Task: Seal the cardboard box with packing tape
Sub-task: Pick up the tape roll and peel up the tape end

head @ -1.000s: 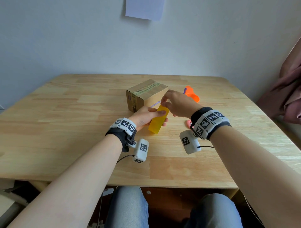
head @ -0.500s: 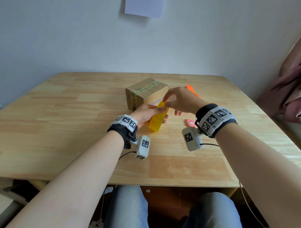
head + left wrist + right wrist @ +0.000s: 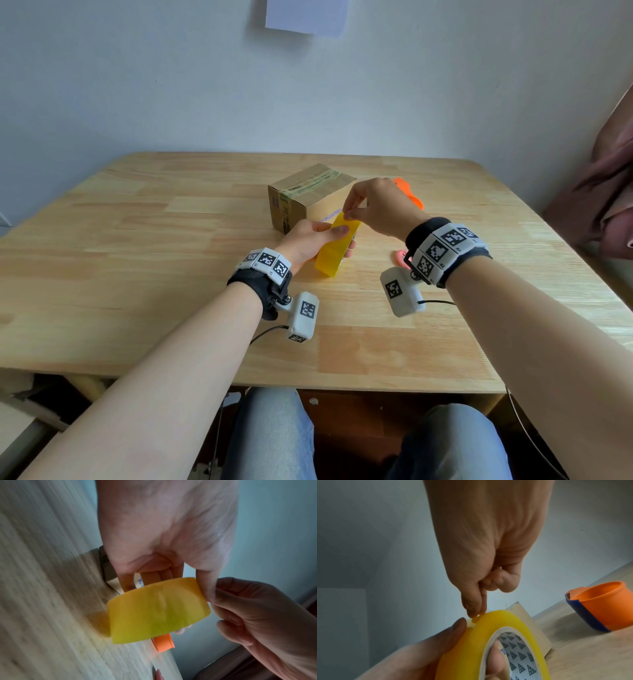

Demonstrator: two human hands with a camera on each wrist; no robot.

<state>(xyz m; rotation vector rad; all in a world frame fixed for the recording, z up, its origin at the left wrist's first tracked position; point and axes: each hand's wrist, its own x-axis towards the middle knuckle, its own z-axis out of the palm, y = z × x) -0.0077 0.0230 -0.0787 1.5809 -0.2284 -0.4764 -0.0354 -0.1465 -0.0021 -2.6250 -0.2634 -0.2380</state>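
Head view. Cardboard box (image 3: 310,195): on the wooden table (image 3: 137,260), closed, a strip of old tape along its top seam. Tape roll (image 3: 337,247): yellow, upright on edge, just in front of the box, nearer the person. Left hand (image 3: 310,241): grips the roll, thumb over the outer face, fingers through the core. Right hand (image 3: 378,205): above the roll's far top edge, thumb and forefinger pressed together on the tape surface there. Orange dispenser (image 3: 407,193): on the table right of the box, partly hidden behind the right hand. Small pink item (image 3: 399,256): on the table right of the roll, mostly hidden by the right wrist; kind cannot be told.

Left wrist view. Left hand (image 3: 164,534): thumb on the roll's (image 3: 157,609) outer band, fingers inside the core. Right hand (image 3: 257,615): fingers curled, tips at the roll's edge beside the left thumb. Box corner (image 3: 113,582) behind the roll.

Right wrist view. Right hand (image 3: 488,547): fingertips (image 3: 473,609) touching the top of the roll (image 3: 488,635); whether a loose end is caught cannot be told. Left hand (image 3: 436,649): thumb against the band. Box (image 3: 534,628) behind the roll; dispenser (image 3: 604,605) right of the box.
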